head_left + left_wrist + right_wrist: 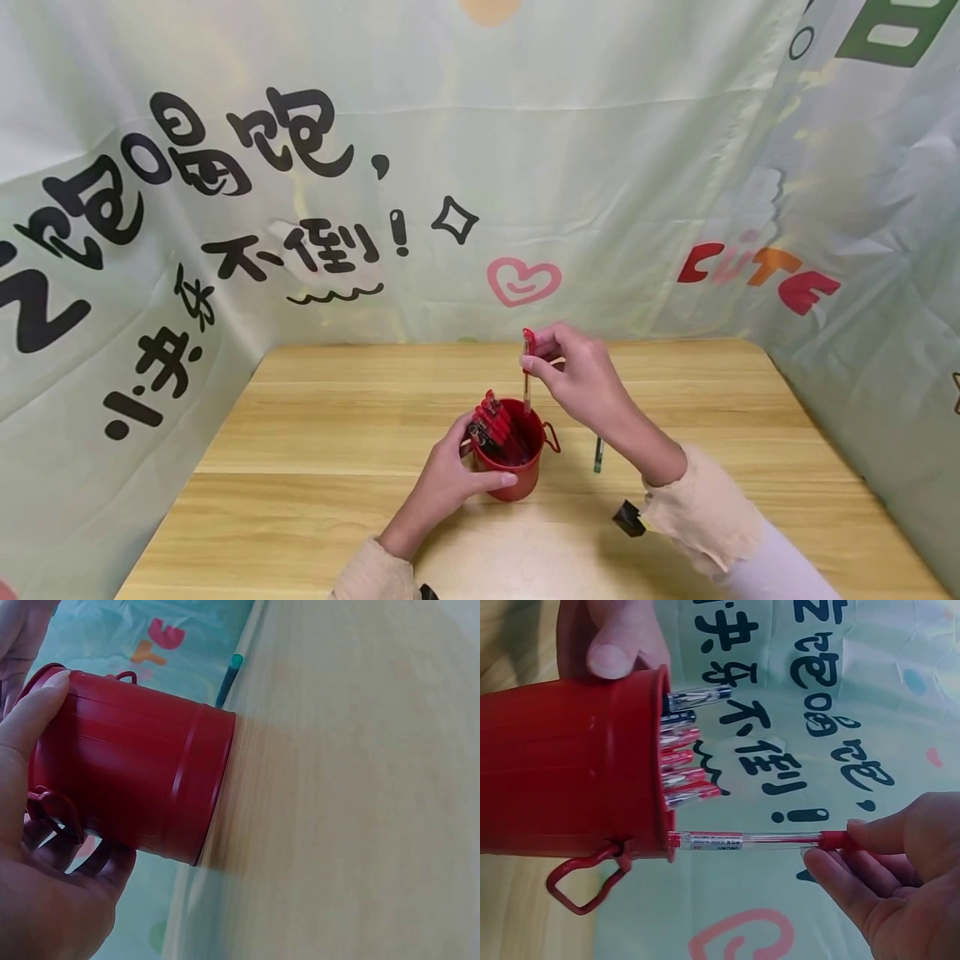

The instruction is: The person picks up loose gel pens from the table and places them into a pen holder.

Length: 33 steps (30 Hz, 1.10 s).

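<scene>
A small red metal bucket (519, 467) (135, 772) (562, 765) stands mid-table on the wooden table (300, 450), with several red-capped pens (491, 421) (686, 761) in it. My left hand (450, 479) (30, 787) grips the bucket's side, thumb across its front. My right hand (577, 375) (889, 874) pinches a clear pen with a red cap (527, 367) (750, 841) by its top end. The pen hangs upright with its lower tip inside the bucket's rim.
A green-tipped pen (598, 454) (229, 675) lies on the table just right of the bucket. A small black object (628, 518) sits by my right sleeve. Printed cloth walls (450, 167) close in the table at the back and both sides.
</scene>
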### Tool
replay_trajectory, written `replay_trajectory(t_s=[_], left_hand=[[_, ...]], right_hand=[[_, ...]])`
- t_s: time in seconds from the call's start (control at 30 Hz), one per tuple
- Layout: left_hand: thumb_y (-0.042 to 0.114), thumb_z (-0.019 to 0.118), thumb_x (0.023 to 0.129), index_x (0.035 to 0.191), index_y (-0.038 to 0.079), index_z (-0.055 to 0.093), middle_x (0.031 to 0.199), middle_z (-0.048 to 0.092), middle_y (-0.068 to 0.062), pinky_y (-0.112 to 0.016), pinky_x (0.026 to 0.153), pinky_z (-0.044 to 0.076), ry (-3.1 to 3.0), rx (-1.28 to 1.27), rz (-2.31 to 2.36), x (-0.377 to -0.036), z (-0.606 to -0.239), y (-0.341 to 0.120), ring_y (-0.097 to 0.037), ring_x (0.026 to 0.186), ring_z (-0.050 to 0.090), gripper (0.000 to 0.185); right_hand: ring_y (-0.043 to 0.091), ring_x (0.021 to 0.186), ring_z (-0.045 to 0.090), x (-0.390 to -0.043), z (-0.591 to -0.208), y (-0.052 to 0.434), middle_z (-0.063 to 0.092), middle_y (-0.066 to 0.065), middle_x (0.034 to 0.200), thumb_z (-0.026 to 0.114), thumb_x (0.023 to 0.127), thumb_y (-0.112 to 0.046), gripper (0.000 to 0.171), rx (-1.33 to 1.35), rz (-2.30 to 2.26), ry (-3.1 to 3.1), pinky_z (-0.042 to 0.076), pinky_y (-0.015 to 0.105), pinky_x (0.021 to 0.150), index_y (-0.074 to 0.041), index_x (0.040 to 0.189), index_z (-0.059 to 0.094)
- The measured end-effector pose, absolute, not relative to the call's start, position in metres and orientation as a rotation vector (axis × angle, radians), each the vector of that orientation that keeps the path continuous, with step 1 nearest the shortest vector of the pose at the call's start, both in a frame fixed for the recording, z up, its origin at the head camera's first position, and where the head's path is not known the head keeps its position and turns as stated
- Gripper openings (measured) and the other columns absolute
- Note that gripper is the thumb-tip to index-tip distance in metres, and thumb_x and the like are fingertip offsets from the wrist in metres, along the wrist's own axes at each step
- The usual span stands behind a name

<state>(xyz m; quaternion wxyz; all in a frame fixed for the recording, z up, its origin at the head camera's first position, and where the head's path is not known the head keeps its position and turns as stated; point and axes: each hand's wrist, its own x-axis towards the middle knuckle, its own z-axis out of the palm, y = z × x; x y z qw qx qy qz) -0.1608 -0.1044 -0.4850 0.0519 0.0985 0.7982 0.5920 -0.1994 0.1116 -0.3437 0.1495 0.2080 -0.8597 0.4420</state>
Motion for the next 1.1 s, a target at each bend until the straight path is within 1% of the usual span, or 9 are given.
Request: replay_trajectory(t_s=[0.37, 0.67, 0.9, 1.1], left_hand=[[0.045, 0.095, 0.071, 0.152, 0.03, 0.046, 0.147, 0.059, 0.008, -0.047, 0.118, 0.048, 2.432, 0.313, 1.809, -0.161, -0.484, -0.104, -0.019, 0.141, 0.054, 0.096], [0.045, 0.095, 0.072, 0.152, 0.03, 0.046, 0.149, 0.058, 0.008, -0.047, 0.118, 0.047, 2.431, 0.308, 1.801, -0.161, -0.483, -0.104, -0.019, 0.141, 0.054, 0.095], [0.045, 0.095, 0.072, 0.152, 0.031, 0.045, 0.15, 0.058, 0.008, -0.049, 0.12, 0.045, 2.419, 0.314, 1.81, -0.16, -0.484, -0.105, -0.019, 0.142, 0.053, 0.095], [0.044, 0.095, 0.072, 0.152, 0.028, 0.046, 0.148, 0.059, 0.006, -0.049, 0.119, 0.045, 2.439, 0.328, 1.807, -0.16, -0.485, -0.104, -0.019, 0.142, 0.053, 0.095]], right_hand=[[0.017, 0.082, 0.074, -0.207, -0.363, 0.106, 0.075, 0.006, 0.091, 0.077, 0.093, -0.009, 0.014, 0.605, 1.262, -2.5, 0.065, 0.035, 0.079, -0.005, 0.104, 0.068], [0.012, 0.078, 0.07, -0.211, -0.377, 0.104, 0.076, 0.004, 0.089, 0.078, 0.092, -0.011, 0.012, 0.58, 1.21, -2.535, 0.061, 0.026, 0.071, -0.008, 0.099, 0.069], [0.011, 0.078, 0.07, -0.213, -0.387, 0.101, 0.076, 0.002, 0.087, 0.079, 0.091, -0.012, 0.011, 0.573, 1.215, -2.559, 0.063, 0.028, 0.072, -0.009, 0.098, 0.071], [0.011, 0.079, 0.071, -0.213, -0.396, 0.1, 0.076, 0.002, 0.089, 0.08, 0.091, -0.013, 0.011, 0.566, 1.223, -2.595, 0.063, 0.027, 0.071, -0.01, 0.098, 0.071]])
